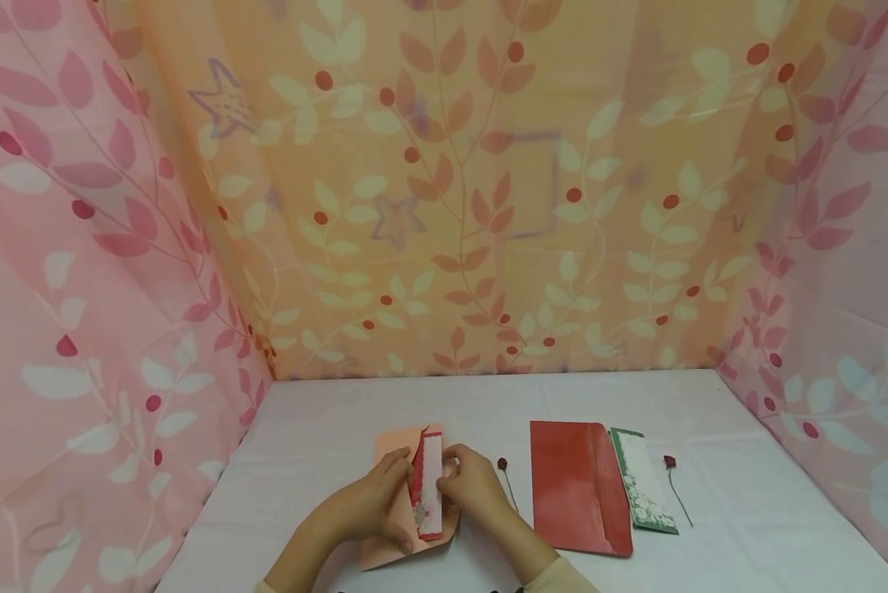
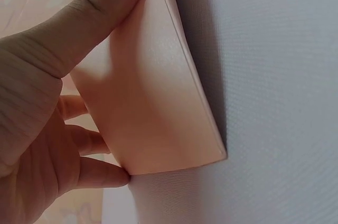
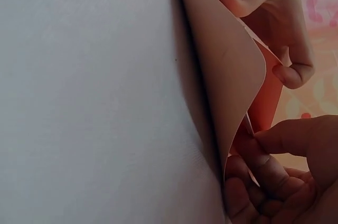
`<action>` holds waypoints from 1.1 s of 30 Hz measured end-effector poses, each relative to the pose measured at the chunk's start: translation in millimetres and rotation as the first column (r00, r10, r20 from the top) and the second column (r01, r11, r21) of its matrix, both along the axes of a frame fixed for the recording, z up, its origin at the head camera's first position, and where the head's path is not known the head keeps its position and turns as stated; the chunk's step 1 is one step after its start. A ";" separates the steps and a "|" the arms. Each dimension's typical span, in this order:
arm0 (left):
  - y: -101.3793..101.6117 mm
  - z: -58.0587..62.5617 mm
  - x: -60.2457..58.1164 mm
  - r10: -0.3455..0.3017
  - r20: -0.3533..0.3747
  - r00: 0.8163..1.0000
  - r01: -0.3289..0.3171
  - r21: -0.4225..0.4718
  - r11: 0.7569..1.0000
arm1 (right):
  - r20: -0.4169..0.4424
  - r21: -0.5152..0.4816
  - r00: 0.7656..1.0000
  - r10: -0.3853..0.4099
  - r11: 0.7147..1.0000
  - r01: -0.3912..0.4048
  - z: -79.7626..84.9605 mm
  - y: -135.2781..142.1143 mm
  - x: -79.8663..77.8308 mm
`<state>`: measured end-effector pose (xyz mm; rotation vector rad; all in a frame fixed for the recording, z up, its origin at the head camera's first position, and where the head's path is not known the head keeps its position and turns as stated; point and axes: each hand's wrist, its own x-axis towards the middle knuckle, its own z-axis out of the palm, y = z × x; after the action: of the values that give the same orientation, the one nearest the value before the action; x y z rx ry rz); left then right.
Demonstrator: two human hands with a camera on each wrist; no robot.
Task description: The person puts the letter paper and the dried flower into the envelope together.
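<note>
A peach envelope (image 1: 383,553) is tilted on the white table, its mouth toward the right. My left hand (image 1: 366,504) grips it; in the left wrist view the thumb lies over the envelope's face (image 2: 153,108) and the other fingers are at its far edge. A white card with a red floral border (image 1: 432,469) lies at the envelope's mouth, partly over the flap. By its right edge, my right hand (image 1: 477,486) pinches this card. In the right wrist view, thumb and forefinger meet at a thin pale edge beside the curved flap (image 3: 227,65).
Right of my hands lie a small dried rose (image 1: 503,466), a red envelope (image 1: 566,486), a green-bordered card (image 1: 642,478) overlapping near its flap, and a second dried rose (image 1: 670,463). Patterned curtains (image 1: 459,206) enclose the table's back and sides.
</note>
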<state>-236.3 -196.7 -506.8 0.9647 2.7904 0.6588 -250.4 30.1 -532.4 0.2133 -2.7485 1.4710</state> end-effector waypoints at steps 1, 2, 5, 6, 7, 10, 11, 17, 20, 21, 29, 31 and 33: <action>-0.2 0.6 0.4 -0.002 0.001 1.000 0.002 0.004 1.000 | 0.002 0.006 1.000 -0.002 1.000 0.002 0.7 -1.0 -0.1; -0.3 1.2 0.8 -0.004 0.002 1.000 0.004 0.008 1.000 | 0.005 0.015 1.000 -0.006 1.000 0.006 1.4 -1.9 -0.1; -0.1 1.8 1.0 -0.011 0.003 1.000 0.011 0.014 1.000 | -0.007 0.045 1.000 -0.018 0.999 0.018 2.7 -3.9 0.7; 0.0 1.7 0.9 -0.011 0.000 1.000 0.011 0.013 1.000 | -0.005 0.058 1.000 -0.022 0.998 0.023 3.3 -4.5 1.3; -0.1 1.5 0.6 -0.011 0.000 1.000 0.011 0.012 1.000 | -0.010 0.072 1.000 -0.025 0.997 0.026 3.9 -5.0 1.6; -0.7 0.6 -0.3 -0.007 -0.005 1.000 0.007 0.007 1.000 | -0.032 0.097 0.999 -0.033 0.995 0.036 6.2 -6.5 2.3; -1.0 0.3 -0.6 -0.006 -0.007 1.000 0.006 0.005 1.000 | -0.034 0.097 0.999 -0.034 0.995 0.038 7.1 -7.0 2.4; -1.1 0.5 2.2 -0.007 0.012 1.000 0.007 0.021 1.000 | -0.027 0.087 0.999 -0.024 0.996 0.027 6.8 -9.1 1.3; -0.9 0.9 5.2 -0.010 0.026 1.000 0.009 0.026 1.000 | -0.011 0.080 1.000 -0.012 0.997 0.013 3.3 -9.3 0.7; -0.9 1.0 6.2 -0.010 0.026 1.000 0.010 0.023 1.000 | -0.010 0.079 1.000 -0.008 0.997 0.009 2.1 -9.2 0.6; -1.5 -0.8 3.0 -0.001 -0.005 1.000 0.001 -0.001 1.000 | -0.017 -0.017 0.996 0.091 0.996 -0.091 -2.2 -6.9 -3.8; -1.8 -1.2 1.5 -0.007 -0.005 1.000 0.007 -0.004 1.000 | -0.016 -0.047 0.991 0.133 0.990 -0.133 -4.4 -6.8 -6.3; -1.8 -0.8 0.6 -0.014 -0.001 1.000 0.014 -0.005 1.000 | -0.008 -0.075 0.986 0.165 0.983 -0.165 -6.1 -6.9 -8.4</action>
<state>-235.7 -198.5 -507.6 0.9829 2.7829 0.6488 -258.8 23.2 -538.4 0.4504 -2.7251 1.6073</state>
